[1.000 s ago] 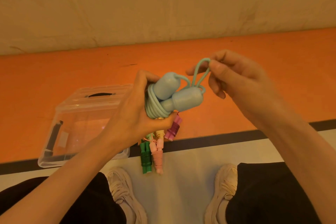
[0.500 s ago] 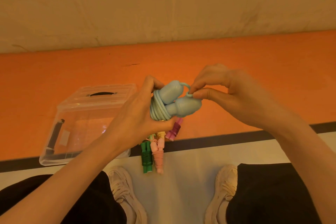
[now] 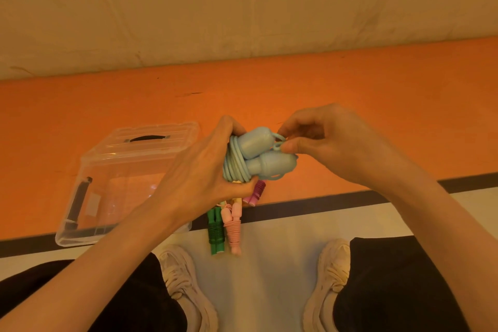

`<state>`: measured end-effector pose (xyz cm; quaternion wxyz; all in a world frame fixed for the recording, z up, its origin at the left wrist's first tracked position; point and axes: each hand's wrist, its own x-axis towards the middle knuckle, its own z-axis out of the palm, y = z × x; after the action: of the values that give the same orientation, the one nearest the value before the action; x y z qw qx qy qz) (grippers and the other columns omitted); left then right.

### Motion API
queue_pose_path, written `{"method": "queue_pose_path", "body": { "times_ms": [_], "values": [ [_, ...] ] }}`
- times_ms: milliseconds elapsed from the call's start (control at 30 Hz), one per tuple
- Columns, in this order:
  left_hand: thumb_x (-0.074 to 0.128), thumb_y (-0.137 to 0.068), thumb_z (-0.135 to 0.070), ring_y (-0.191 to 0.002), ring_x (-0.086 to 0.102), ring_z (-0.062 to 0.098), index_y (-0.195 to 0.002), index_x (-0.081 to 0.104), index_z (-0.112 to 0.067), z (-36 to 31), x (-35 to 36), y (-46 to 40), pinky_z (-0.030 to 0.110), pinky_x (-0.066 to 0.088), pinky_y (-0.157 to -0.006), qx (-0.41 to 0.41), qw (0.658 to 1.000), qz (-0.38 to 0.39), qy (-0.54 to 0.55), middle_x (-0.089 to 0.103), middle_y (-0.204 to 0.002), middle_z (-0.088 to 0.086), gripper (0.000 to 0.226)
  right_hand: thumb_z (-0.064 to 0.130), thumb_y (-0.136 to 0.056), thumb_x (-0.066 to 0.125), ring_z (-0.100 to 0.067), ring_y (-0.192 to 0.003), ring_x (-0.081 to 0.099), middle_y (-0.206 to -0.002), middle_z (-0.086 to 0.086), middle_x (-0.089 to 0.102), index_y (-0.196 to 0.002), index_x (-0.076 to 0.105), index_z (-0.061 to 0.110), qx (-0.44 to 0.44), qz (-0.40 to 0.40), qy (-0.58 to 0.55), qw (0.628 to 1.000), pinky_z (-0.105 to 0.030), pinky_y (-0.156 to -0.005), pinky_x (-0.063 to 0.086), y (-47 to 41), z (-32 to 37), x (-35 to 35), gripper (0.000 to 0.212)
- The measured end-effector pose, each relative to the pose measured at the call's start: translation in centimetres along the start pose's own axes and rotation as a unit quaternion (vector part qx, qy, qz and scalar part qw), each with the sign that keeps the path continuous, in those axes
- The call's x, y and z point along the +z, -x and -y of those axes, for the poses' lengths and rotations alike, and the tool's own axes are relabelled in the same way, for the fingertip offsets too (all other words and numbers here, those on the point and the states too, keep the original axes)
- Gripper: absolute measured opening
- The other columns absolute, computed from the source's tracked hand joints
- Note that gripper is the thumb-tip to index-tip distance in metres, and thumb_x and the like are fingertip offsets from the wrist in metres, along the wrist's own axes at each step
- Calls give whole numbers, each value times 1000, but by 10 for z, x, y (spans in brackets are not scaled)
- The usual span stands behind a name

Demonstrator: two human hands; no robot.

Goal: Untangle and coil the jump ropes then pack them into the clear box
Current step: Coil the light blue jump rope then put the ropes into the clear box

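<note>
My left hand (image 3: 199,180) grips a light blue jump rope (image 3: 256,156), its cord wound around the two thick handles. My right hand (image 3: 331,148) pinches the small cord loop at the handle tops. On the floor below lie three coiled ropes: a green one (image 3: 215,232), a pink one (image 3: 233,229) and a magenta one (image 3: 256,193), partly hidden by my left hand. The clear box (image 3: 80,232) stands on the orange floor at the left, its lid with a dark handle on top.
An orange floor strip (image 3: 377,105) meets a pale wall (image 3: 242,8) behind. A dark line (image 3: 310,209) separates it from the white floor. My two shoes (image 3: 186,286) and dark trouser legs fill the bottom of the view.
My right hand has come down and left, drawing the long cord loop down to a small loop tight against the blue handle tops. My left hand keeps its hold on the bundle.
</note>
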<state>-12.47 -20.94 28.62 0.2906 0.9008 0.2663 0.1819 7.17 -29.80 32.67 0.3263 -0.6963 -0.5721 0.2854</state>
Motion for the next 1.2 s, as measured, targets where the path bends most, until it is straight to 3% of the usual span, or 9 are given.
{"method": "queue_pose_path", "body": {
  "times_ms": [200, 300, 367, 533, 767, 867, 933, 1033, 1200],
  "values": [
    [59, -62, -56, -75, 49, 8, -103, 37, -35, -5, 2, 0, 32, 39, -49, 8, 999, 8, -33, 48, -89, -13, 52, 19, -91, 59, -15, -74, 55, -78, 4, 59, -96, 65, 16, 1, -68, 162, 984, -33, -65, 44, -4, -1, 17, 8],
    [58, -62, -58, -74, 48, 9, -102, 36, -36, -3, 1, 3, 28, 37, -49, 16, 999, 20, -26, 48, -86, -10, 51, 16, -93, 59, -3, -62, 53, -76, 1, 61, -98, 66, 13, 43, 56, 33, 997, -18, -59, 43, -5, -2, 7, 9],
    [60, -65, -57, -73, 49, 12, -101, 35, -37, -4, 0, 6, 31, 39, -50, 20, 999, 38, 0, 47, -88, -11, 49, 12, -94, 57, -7, -72, 57, -88, -12, 68, -105, 69, 11, 82, 153, -83, 981, -18, -67, 48, -3, -5, -3, 16],
    [57, -64, -61, -78, 49, 10, -101, 35, -38, -3, -5, 4, 25, 37, -49, 44, 997, 51, -47, 46, -99, -18, 49, 9, -88, 55, -17, -69, 61, -84, -12, 65, -103, 70, 6, 150, 193, -288, 926, -27, -72, 57, -3, -14, -12, 21],
    [50, -66, -61, -58, 39, 7, -105, 41, -33, -3, -8, 4, 13, 21, -48, 100, 981, 75, -151, 34, -82, -17, 49, 11, -84, 64, -9, -63, 61, -73, -1, 66, -95, 69, 9, 156, 253, -213, 931, -22, -63, 52, -7, -16, -14, 12],
    [49, -66, -62, -52, 36, 7, -104, 47, -29, -3, -8, 4, 13, 19, -44, 104, 976, 84, -174, 34, -88, -29, 50, 10, -89, 64, -1, -66, 51, -75, 6, 63, -86, 70, 20, 120, 188, -87, 971, -16, -62, 41, -8, -17, -5, 12],
    [58, -66, -58, -57, 43, 7, -103, 45, -29, -4, -7, 3, 21, 24, -44, 76, 981, 100, -145, 34, -99, -39, 49, 10, -90, 62, -5, -73, 52, -83, 3, 64, -85, 69, 21, 106, 130, -117, 979, -16, -67, 41, -11, -17, 3, 15],
    [69, -66, -48, -68, 47, 8, -100, 39, -31, -4, -5, -2, 34, 39, -50, 38, 992, 98, -76, 43, -92, -25, 48, 8, -93, 57, -14, -84, 56, -88, -5, 66, -86, 67, 16, 95, 42, -184, 977, -23, -78, 45, -17, -19, 8, 15],
    [77, -67, -37, -64, 49, 13, -97, 40, -26, -3, -7, -9, 33, 38, -51, 17, 996, 88, 15, 50, -74, -6, 49, 3, -96, 51, -17, -76, 66, -78, -7, 65, -86, 63, 7, 60, -63, -259, 962, -27, -79, 53, -22, -15, 7, 16]
  ]
}}
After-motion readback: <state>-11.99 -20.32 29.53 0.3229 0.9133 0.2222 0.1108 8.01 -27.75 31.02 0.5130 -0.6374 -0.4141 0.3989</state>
